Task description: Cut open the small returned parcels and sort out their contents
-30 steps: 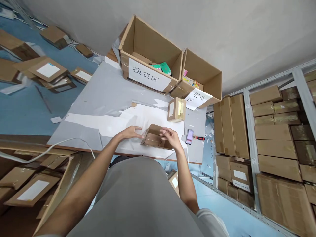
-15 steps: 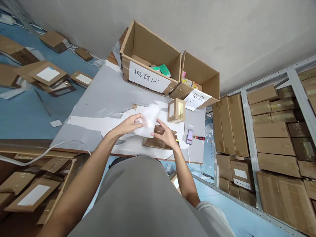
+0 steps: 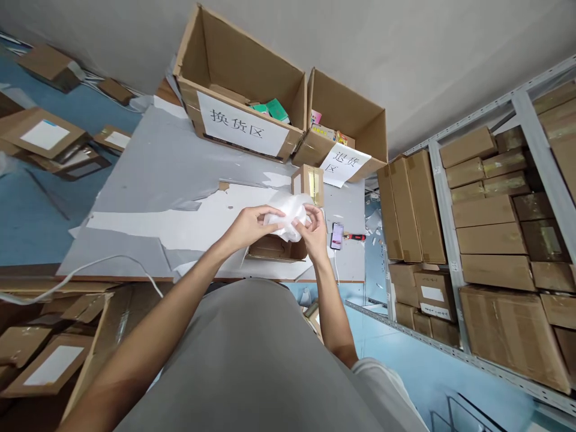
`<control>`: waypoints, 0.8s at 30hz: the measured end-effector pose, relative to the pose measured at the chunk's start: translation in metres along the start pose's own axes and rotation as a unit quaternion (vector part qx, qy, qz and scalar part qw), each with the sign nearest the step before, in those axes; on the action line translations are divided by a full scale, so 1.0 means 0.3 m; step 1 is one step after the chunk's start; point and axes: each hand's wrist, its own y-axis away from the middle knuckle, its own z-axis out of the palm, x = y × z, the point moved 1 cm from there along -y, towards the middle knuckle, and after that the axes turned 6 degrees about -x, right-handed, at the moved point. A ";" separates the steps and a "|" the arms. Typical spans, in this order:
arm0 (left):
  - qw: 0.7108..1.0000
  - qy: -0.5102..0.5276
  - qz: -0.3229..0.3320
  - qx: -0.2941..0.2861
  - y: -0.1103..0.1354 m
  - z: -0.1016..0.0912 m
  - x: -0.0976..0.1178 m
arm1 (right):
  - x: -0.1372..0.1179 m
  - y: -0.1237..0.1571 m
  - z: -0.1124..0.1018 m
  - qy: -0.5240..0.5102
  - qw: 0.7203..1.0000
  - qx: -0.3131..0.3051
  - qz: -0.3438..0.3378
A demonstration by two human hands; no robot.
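Note:
My left hand (image 3: 249, 225) and my right hand (image 3: 314, 227) both grip a crumpled piece of white bubble wrap (image 3: 290, 210), held just above an open small cardboard box (image 3: 272, 248) near the table's front edge. The fingers of both hands are closed on the wrap. A small sealed brown box (image 3: 308, 183) stands just behind the wrap.
Two large open cartons with white paper labels, one (image 3: 234, 90) left and one (image 3: 346, 126) right, stand at the back of the grey table (image 3: 148, 174). A phone (image 3: 336, 235) on a cable lies right of my hands. Shelves with brown boxes (image 3: 490, 228) fill the right; flat cartons lie on the floor left.
Both hands left the open box, lifted the white bubble wrap out and brought it together above the box. The view has tilted down slightly.

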 end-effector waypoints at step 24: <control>0.949 -0.223 -0.086 0.206 0.126 0.091 -0.261 | 0.309 -0.068 -0.007 0.509 0.802 -0.310 -0.025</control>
